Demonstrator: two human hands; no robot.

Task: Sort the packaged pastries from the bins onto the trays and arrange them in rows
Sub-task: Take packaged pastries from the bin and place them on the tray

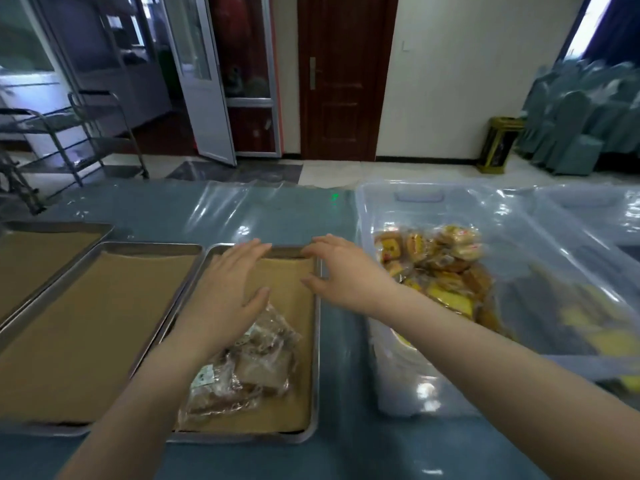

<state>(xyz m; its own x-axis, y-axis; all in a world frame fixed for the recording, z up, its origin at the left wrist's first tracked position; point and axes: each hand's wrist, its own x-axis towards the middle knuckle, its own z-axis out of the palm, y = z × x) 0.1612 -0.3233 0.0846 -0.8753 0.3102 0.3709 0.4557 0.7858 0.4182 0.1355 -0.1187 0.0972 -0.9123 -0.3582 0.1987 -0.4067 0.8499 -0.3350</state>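
The left hand (230, 282) and right hand (341, 271) are held open, empty. The pastries (249, 368) should be spread in rows squared to the tray (317, 341).

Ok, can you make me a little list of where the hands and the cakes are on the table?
right tray: paper-lined, brown pastries piled at near end
middle tray: paper-lined, no pastries
left tray: partly seen, no pastries showing
bin: clear, right of the trays, holds yellow pastries
left hand: open, above right tray, holding nothing
right hand: open, above that tray's far right corner, holding nothing
rows: none yet
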